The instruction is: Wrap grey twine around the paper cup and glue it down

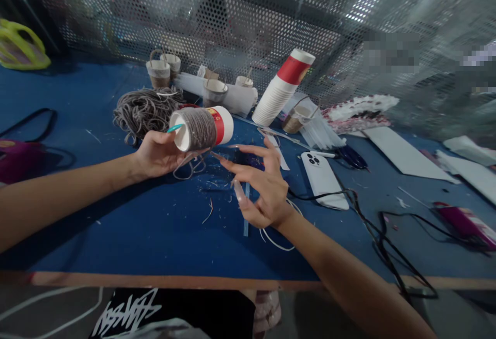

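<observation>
A paper cup [226,124] with a red band lies sideways in my left hand [158,154], its open end facing left. Grey cord [198,128] is wound round much of the cup, and a loose loop of it hangs below. My left thumb, with a long teal nail, rests at the cup's rim; the fingers are under it. To the right and a little lower, my right hand [260,184] has its fingers apart, the fingertips near the cup's underside. A tangled heap of grey cord [145,111] lies behind my left hand.
Leaning cup stack [276,98] at the back, beside small wrapped cups [159,73] with handles and clear sticks [320,129]. A white phone [324,180] and black cables [362,215] lie right. A mesh panel [232,24] stands behind the blue table [155,225].
</observation>
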Motion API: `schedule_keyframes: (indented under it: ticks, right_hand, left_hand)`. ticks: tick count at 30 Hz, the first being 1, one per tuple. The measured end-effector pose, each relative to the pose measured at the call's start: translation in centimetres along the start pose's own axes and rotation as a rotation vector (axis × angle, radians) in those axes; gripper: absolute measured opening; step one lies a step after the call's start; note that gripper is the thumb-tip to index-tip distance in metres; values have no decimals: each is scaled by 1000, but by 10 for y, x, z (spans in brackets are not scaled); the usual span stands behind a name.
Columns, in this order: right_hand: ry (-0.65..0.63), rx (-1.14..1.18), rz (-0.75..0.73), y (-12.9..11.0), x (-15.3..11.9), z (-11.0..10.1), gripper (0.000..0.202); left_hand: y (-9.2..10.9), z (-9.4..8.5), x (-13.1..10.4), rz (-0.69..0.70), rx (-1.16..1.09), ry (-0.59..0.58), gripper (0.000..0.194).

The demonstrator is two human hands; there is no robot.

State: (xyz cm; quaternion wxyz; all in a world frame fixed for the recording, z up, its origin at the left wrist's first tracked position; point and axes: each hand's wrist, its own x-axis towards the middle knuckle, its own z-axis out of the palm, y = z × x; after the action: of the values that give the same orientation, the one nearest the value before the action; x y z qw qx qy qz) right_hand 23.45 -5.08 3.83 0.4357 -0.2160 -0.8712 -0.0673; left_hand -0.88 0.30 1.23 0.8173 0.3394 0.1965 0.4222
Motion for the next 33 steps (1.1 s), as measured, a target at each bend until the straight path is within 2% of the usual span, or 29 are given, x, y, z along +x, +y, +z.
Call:
schedule_keyframes:
  ticks: [4,7,9,12,15,17,21,28,31,33]
  right_hand:
    - [79,-9,-20,0,-1,1,12]
    - [178,1,-3,-1,0,2,30]
    - [152,5,14,-1,0,3,38]
    - [84,59,68,-1,1,7,40]
    - [220,151,191,-2,0,12,42]
    - [259,155,205,-4,1,15,41]
    - [146,103,174,-11,3,17,31]
    - [101,85,230,-17,2,22,27]
    - [120,105,235,-16,2,24,29]
    - [188,112,240,-14,1,25,32]
  left_hand:
    - [-2,0,1,22,-27,-23,56]
    - [-4,-3,2,19,6,-14,57]
    - [-5,-5,2,18,32,4,58]
    - [-6,-8,3,48,45,12,57]
    - [-5,-8,3,72,44,-2,57]
    - [-4,-9,3,57,50,-4,57]
    - [-5,-7,5,43,54,-19,57]
    - [-7,-1,7,86,67,-16,60]
    - [-8,-2,7,76,73,-13,61]
    - [-8,-5,7,69,73,-5,60]
